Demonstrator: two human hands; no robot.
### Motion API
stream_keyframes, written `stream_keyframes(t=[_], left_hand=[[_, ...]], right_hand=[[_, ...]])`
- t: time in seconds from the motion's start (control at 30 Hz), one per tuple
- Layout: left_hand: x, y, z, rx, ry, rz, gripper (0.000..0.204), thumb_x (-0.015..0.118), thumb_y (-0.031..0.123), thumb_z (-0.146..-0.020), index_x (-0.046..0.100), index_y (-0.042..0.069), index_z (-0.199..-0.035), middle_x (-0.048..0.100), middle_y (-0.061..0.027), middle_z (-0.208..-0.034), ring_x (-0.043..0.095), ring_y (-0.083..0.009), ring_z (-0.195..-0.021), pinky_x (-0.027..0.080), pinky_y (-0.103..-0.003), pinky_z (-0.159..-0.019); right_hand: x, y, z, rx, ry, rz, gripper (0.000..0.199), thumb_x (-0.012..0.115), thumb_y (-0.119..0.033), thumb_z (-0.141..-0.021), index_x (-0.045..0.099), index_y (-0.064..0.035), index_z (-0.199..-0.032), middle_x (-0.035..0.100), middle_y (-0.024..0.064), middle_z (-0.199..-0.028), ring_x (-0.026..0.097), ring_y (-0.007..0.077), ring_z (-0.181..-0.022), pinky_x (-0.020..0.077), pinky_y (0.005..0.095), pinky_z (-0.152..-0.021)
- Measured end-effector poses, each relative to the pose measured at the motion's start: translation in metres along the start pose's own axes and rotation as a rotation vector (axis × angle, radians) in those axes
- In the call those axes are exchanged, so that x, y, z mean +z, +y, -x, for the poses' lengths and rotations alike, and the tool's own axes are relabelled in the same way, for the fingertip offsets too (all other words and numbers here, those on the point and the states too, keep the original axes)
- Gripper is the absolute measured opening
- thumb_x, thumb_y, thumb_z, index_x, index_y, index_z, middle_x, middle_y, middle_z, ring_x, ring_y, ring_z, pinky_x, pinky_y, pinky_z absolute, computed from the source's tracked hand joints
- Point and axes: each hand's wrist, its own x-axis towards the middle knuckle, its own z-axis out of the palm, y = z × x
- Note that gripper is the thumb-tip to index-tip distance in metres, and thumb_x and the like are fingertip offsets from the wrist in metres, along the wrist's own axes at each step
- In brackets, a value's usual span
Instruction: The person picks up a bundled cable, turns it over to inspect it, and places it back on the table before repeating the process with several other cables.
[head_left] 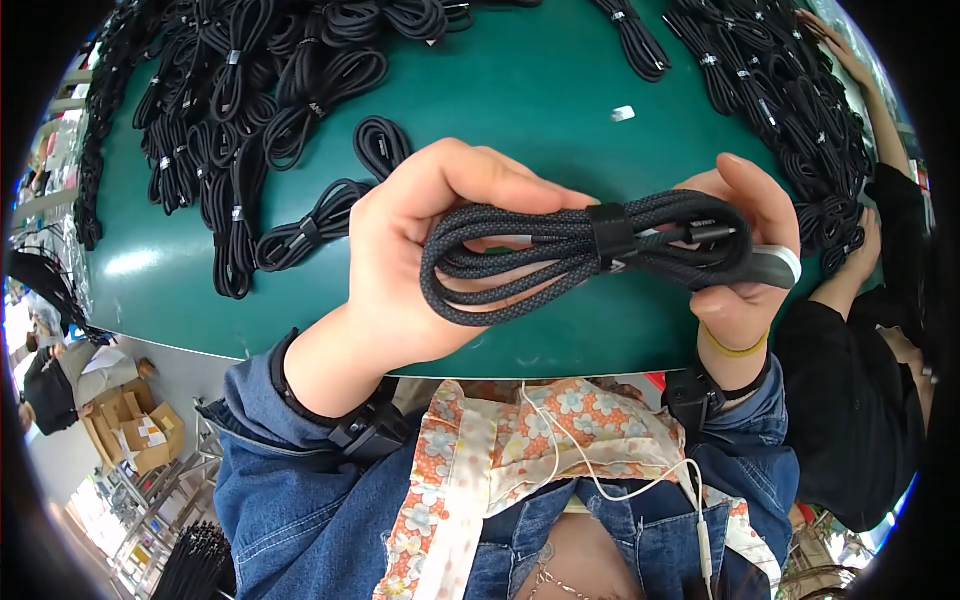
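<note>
In front of me, above the table, is a coiled black braided cable (510,300), cinched at its middle by a black strap (611,236). My left hand (410,235) is closed round the coil's left part, thumb along the top near the strap. At the coil's right end, my right hand (745,215) curls from behind, its fingers partly hidden by the loops. A cable connector (708,234) shows inside that end. Against the right palm is a dark, smooth piece with a white rim (785,266), its kind unclear.
Bundled black cables (235,130) are heaped at the far left of the green table (520,120). More bundles (770,110) lie at the right, beside a co-worker's arm (890,140). A white scrap (623,114) lies beyond my hands. Cardboard boxes (135,430) stand at lower left.
</note>
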Motion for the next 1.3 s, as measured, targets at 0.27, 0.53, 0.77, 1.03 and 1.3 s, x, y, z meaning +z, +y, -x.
stream_keyframes(t=[0.27,0.53,0.77,1.03,1.3], left_hand=[[-0.003,0.020,0.002,-0.298,-0.082,-0.243,0.038,0.073,-0.002,-0.056,0.047,-0.002,-0.083,0.057,-0.0142,-0.080,0.059,-0.0166,-0.065,0.049,-0.025,-0.059],[0.006,0.013,0.002,-0.243,-0.049,-0.115,0.054,0.079,0.007,-0.051,0.048,-0.007,-0.092,0.059,-0.0122,-0.070,0.057,-0.0134,-0.056,0.047,-0.021,-0.055],[-0.003,0.019,-0.003,-0.129,-0.020,-0.074,0.047,0.070,0.014,-0.064,0.047,-0.009,-0.098,0.057,-0.0103,-0.083,0.055,-0.0116,-0.073,0.044,-0.021,-0.067],[-0.050,0.052,-0.027,0.068,-0.334,-1.211,0.038,0.047,-0.005,-0.060,0.056,0.006,-0.095,0.052,-0.0093,-0.098,0.049,-0.0223,-0.095,0.035,-0.031,-0.084],[-0.044,0.031,-0.002,-0.012,-0.473,-1.734,0.030,0.055,-0.001,-0.057,0.058,0.010,-0.085,0.048,-0.0052,-0.105,0.039,-0.0267,-0.104,0.024,-0.040,-0.092]], right_hand=[[0.000,-0.008,0.010,0.140,0.148,0.126,0.044,0.063,-0.028,-0.074,0.049,0.0095,-0.092,0.056,0.0122,-0.076,0.054,0.0116,-0.062,0.0407,0.0175,-0.053],[-0.001,-0.010,0.009,0.321,0.186,0.088,0.043,0.054,-0.037,-0.079,0.050,0.0053,-0.078,0.053,0.0063,-0.060,0.044,0.0066,-0.041,0.0307,0.0161,-0.037],[0.011,-0.012,-0.003,0.477,0.347,0.170,0.040,0.039,-0.037,-0.087,0.046,0.0007,-0.077,0.040,-0.0001,-0.048,0.028,0.0037,-0.036,0.0252,0.0201,-0.038],[-0.063,-0.009,-0.011,0.043,0.420,-0.464,0.029,0.033,-0.023,-0.090,0.047,-0.0002,-0.101,0.055,0.0123,-0.087,0.030,0.0068,-0.040,0.0292,0.0196,-0.045],[-0.056,-0.006,-0.014,0.073,0.458,-0.368,0.034,0.028,-0.022,-0.090,0.043,0.0000,-0.112,0.041,0.0181,-0.120,0.031,0.0064,-0.044,0.0286,0.0200,-0.047]])
